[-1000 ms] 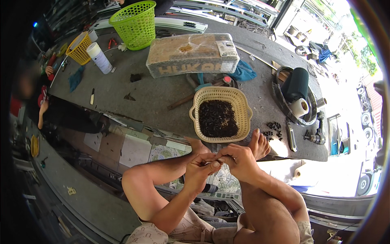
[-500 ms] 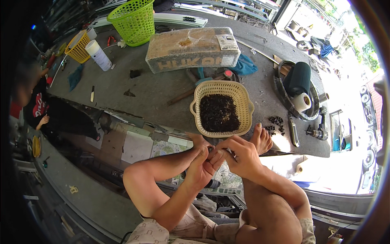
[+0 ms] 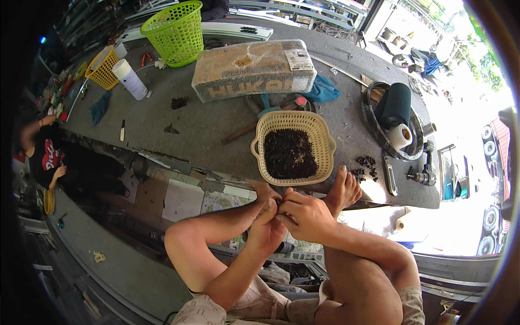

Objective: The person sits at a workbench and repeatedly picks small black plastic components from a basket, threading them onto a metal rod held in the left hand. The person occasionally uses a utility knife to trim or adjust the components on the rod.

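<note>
My left hand (image 3: 267, 226) and right hand (image 3: 306, 215) pinched a dark bit (image 3: 278, 201), seemingly for steadiness; the basket (image 3: 323, 147) sat handily near.

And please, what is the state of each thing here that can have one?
Left hand: pinching a small dark piece, mostly hidden
Right hand: fingers bent at the left hand, grip unclear
Cream basket: upright, open, holding dark pieces
Cardboard box: closed, plastic-wrapped
Green basket: upright, open-topped
White can: standing
Blue cloth by box: crumpled
Drill: lying down
Utility knife: lying flat, blade unclear
</note>
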Motion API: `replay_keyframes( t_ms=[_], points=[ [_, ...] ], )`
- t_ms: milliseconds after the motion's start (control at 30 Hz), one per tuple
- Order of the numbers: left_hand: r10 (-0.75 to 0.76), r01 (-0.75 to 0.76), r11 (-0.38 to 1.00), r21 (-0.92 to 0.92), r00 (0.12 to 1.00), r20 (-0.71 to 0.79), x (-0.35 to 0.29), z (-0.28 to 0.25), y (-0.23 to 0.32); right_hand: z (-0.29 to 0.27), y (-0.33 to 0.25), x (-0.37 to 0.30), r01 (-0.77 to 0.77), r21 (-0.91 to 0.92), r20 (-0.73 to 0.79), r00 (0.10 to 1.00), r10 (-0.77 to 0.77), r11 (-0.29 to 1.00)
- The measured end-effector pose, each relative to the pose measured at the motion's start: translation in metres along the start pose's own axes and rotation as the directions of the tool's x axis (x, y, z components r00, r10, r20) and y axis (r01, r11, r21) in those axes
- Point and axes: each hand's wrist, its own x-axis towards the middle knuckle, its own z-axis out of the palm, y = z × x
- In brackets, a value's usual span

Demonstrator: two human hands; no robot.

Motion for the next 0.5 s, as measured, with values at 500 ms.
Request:
replay_keyframes(
  t_ms=[500],
  points=[
    [-0.020,0.014,0.990,0.138,0.999,0.037,0.001,-0.009,0.012,-0.015,0.008,0.000,-0.315,0.506,-0.044,0.920,0.389,0.803]
  ],
)
